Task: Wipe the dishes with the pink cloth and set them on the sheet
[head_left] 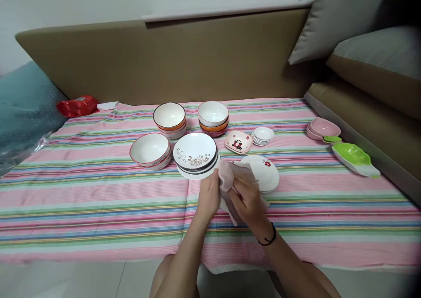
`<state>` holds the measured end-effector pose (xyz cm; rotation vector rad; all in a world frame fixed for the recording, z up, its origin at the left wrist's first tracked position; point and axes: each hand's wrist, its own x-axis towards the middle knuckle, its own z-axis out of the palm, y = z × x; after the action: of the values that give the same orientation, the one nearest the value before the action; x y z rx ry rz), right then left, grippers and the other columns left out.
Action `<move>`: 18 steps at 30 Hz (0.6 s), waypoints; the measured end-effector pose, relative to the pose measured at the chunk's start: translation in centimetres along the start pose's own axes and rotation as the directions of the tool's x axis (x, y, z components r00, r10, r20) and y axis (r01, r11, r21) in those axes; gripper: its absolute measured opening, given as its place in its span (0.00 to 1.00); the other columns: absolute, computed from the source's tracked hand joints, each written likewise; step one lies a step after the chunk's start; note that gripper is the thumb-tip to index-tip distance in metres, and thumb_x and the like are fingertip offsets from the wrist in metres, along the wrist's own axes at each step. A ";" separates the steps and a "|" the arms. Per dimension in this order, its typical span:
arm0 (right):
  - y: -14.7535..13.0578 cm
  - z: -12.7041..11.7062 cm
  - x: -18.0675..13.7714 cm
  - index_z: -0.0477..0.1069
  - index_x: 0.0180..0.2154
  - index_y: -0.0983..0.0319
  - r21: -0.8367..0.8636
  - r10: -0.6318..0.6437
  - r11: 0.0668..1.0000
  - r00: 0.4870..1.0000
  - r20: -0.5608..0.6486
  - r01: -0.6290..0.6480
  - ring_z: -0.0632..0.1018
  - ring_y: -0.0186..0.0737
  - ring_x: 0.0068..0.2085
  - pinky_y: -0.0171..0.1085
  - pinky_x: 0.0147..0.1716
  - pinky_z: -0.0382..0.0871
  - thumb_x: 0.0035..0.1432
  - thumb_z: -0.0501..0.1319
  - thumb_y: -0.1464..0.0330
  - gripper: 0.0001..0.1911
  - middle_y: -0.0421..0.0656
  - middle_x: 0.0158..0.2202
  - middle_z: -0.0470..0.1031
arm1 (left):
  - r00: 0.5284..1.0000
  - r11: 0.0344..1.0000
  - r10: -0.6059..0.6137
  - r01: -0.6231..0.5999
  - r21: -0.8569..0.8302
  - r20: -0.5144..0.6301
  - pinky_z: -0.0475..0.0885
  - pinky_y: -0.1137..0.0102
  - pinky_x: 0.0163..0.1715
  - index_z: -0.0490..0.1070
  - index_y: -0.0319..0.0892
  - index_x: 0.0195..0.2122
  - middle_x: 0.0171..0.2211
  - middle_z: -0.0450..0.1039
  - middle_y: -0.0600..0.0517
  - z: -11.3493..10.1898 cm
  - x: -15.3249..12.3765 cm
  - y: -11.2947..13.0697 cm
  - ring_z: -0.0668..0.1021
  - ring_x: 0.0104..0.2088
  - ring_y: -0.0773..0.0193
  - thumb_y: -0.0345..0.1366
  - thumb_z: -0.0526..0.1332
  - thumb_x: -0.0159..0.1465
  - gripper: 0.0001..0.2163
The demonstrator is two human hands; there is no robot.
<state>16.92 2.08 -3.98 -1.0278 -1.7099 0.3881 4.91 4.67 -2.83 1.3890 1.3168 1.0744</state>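
A teal cushion [28,100] lies at the far left, with a shiny red package [79,106] just right of it and a flat white item [108,105] beside that. All the dishes stand on a pink striped cloth [98,192]. Left of the middle is a stack of red-rimmed bowls [149,149]; farther back and slightly right is a stack topped by a dark-rimmed bowl [169,116]. Next comes a stack of plates, its top one a flowered plate [194,149].

Just nearer, the left hand [208,195] has its fingers curled in at the left edge of a pale wiping cloth [227,175]; I cannot tell whether it grips the cloth or something inside. The cloth is bunched between both hands, above the near side of the dishes. Far behind it stands another bowl stack [213,113], then a square cat dish [238,140]. The right hand [247,197], with a black band [268,236] at its wrist, grips the wiping cloth, partly hiding a white plate with a red flower [268,175]. Farther back are small white dishes [263,134]. Well to the right sit pink bowls [324,127] and, nearer, a green leaf-shaped dish [355,157].
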 end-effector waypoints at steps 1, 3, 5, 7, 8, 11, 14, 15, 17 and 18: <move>-0.1 0.1 0.0 0.73 0.41 0.60 -0.022 -0.040 0.999 0.998 0.049 0.042 0.74 0.45 0.50 0.45 0.52 0.67 0.63 0.53 0.72 0.10 0.46 0.44 0.77 | 1.000 1.000 -0.014 0.014 -0.002 -0.005 0.64 0.67 0.31 0.64 0.42 0.21 0.23 0.69 0.50 -0.2 0.1 0.0 0.69 0.27 0.60 0.47 0.46 0.68 0.22; -0.2 0.2 -0.1 0.72 0.46 0.61 -0.105 -0.088 0.989 0.985 0.151 0.104 0.72 0.46 0.54 0.49 0.58 0.62 0.64 0.52 0.71 0.13 0.47 0.48 0.76 | 0.999 0.999 -0.040 0.040 -0.025 -0.006 0.64 0.67 0.31 0.66 0.42 0.22 0.24 0.71 0.50 -0.7 0.4 0.1 0.69 0.28 0.60 0.48 0.45 0.68 0.23; -0.1 0.4 -0.2 0.70 0.50 0.63 -0.207 -0.108 0.966 0.970 0.219 0.154 0.69 0.49 0.57 0.53 0.61 0.57 0.64 0.53 0.69 0.15 0.49 0.52 0.74 | 0.997 0.994 -0.074 0.074 -0.078 0.009 0.65 0.67 0.34 0.69 0.40 0.26 0.26 0.73 0.49 -1.0 0.6 0.1 0.71 0.30 0.59 0.50 0.45 0.68 0.23; 0.1 0.6 -0.4 0.68 0.52 0.65 -0.279 -0.081 0.948 0.965 0.250 0.152 0.67 0.51 0.59 0.55 0.62 0.56 0.64 0.54 0.66 0.18 0.51 0.53 0.72 | 0.996 0.990 -0.081 0.084 -0.111 0.031 0.66 0.67 0.36 0.70 0.40 0.27 0.28 0.74 0.49 -1.1 0.7 0.2 0.72 0.33 0.58 0.51 0.46 0.67 0.23; 0.1 0.6 -0.4 0.67 0.53 0.66 -0.302 -0.061 0.943 0.965 0.254 0.139 0.65 0.52 0.60 0.56 0.61 0.55 0.64 0.53 0.65 0.19 0.52 0.54 0.71 | 0.997 0.992 -0.074 0.078 -0.104 0.038 0.66 0.67 0.37 0.70 0.40 0.26 0.28 0.74 0.49 -1.2 0.7 0.2 0.72 0.33 0.58 0.51 0.46 0.67 0.23; 0.2 0.4 -0.3 0.65 0.56 0.65 -0.337 -0.005 0.937 0.970 0.241 0.088 0.60 0.54 0.63 0.60 0.62 0.49 0.64 0.52 0.65 0.21 0.52 0.56 0.69 | 0.997 0.998 -0.044 0.047 -0.045 0.063 0.65 0.68 0.35 0.66 0.42 0.23 0.23 0.70 0.51 -1.2 0.6 0.4 0.70 0.29 0.60 0.49 0.47 0.67 0.22; 0.4 -0.2 0.0 0.67 0.54 0.61 -0.281 0.051 0.960 0.980 0.193 0.006 0.61 0.53 0.62 0.60 0.63 0.45 0.65 0.48 0.67 0.18 0.49 0.56 0.69 | 0.993 1.000 -0.023 0.024 -0.012 0.120 0.65 0.68 0.34 0.64 0.42 0.20 0.22 0.69 0.52 -1.6 0.5 0.5 0.69 0.28 0.60 0.48 0.48 0.67 0.22; 0.6 -0.5 0.1 0.68 0.52 0.60 -0.221 0.080 0.974 0.983 0.166 -0.042 0.63 0.51 0.61 0.58 0.62 0.49 0.66 0.47 0.67 0.18 0.49 0.55 0.69 | 0.989 1.000 -0.022 0.024 -0.015 0.144 0.65 0.68 0.35 0.65 0.42 0.21 0.24 0.70 0.51 -1.8 0.4 0.6 0.70 0.29 0.60 0.48 0.49 0.67 0.22; 1.2 -1.2 0.2 0.70 0.48 0.60 -0.046 0.164 0.986 0.980 0.115 -0.159 0.69 0.46 0.55 0.50 0.57 0.60 0.67 0.45 0.66 0.17 0.48 0.51 0.71 | 0.981 0.998 -0.042 0.048 -0.031 0.192 0.66 0.68 0.37 0.68 0.41 0.23 0.27 0.73 0.50 -2.2 0.3 0.7 0.72 0.32 0.59 0.49 0.50 0.66 0.21; 1.4 -1.5 0.3 0.70 0.46 0.60 0.036 0.218 0.974 0.970 0.103 -0.223 0.72 0.45 0.51 0.46 0.52 0.65 0.67 0.46 0.65 0.17 0.47 0.48 0.73 | 0.974 0.997 -0.058 0.068 -0.040 0.217 0.66 0.68 0.37 0.69 0.41 0.24 0.28 0.74 0.50 -2.4 0.3 0.7 0.72 0.33 0.58 0.49 0.50 0.66 0.21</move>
<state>18.85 2.79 -4.24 -1.1850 -1.6692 0.6295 2.74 5.05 -1.64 1.3774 1.1623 0.8801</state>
